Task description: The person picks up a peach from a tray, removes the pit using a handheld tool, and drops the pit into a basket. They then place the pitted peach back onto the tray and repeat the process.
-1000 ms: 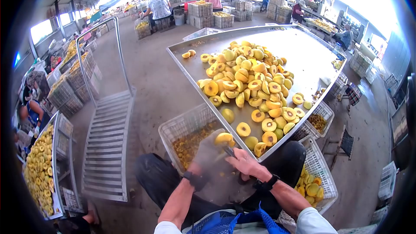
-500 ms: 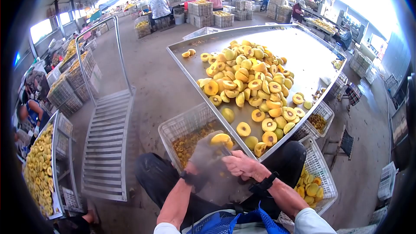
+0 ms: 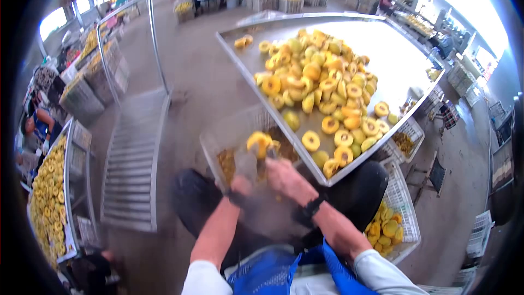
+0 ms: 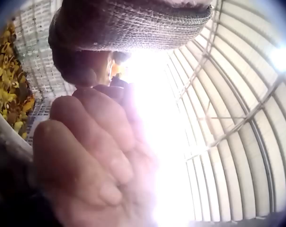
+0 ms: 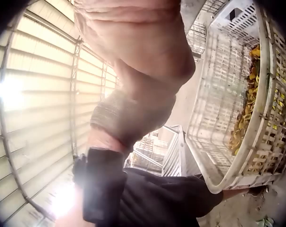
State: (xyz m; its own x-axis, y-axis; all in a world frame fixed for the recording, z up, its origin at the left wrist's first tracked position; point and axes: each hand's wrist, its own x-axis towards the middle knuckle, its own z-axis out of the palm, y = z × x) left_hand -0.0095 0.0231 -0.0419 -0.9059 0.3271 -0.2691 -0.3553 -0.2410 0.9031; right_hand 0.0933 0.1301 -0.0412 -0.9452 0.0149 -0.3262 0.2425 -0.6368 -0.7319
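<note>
In the head view, my gloved left hand [image 3: 244, 168] holds a cut yellow peach [image 3: 258, 142] over a white crate [image 3: 206, 145] of peach scraps [image 3: 226, 165]. My bare right hand [image 3: 286, 177] is close against it and grips a small dark tool [image 3: 271, 153], whose tip is at the fruit. Motion blurs the tool and the cut side of the peach. In the left wrist view, the curled fingers of the right hand [image 4: 86, 146] sit just below the grey glove [image 4: 133, 30]. The right wrist view has the right hand [image 5: 133, 38] in front of the glove [image 5: 133, 113].
A metal tray table [image 3: 305, 155] bears a heap of halved peaches [image 3: 316, 71] ahead. Beside my right knee stands a crate [image 3: 412, 224] with peach halves [image 3: 386, 229]. A metal trolley [image 3: 134, 164] is to the left, near another peach-filled tray [image 3: 70, 196]. People work farther back.
The head view has tipped downward. Both hands have moved forward and left with the peach and tool, farther over the scrap crate.
</note>
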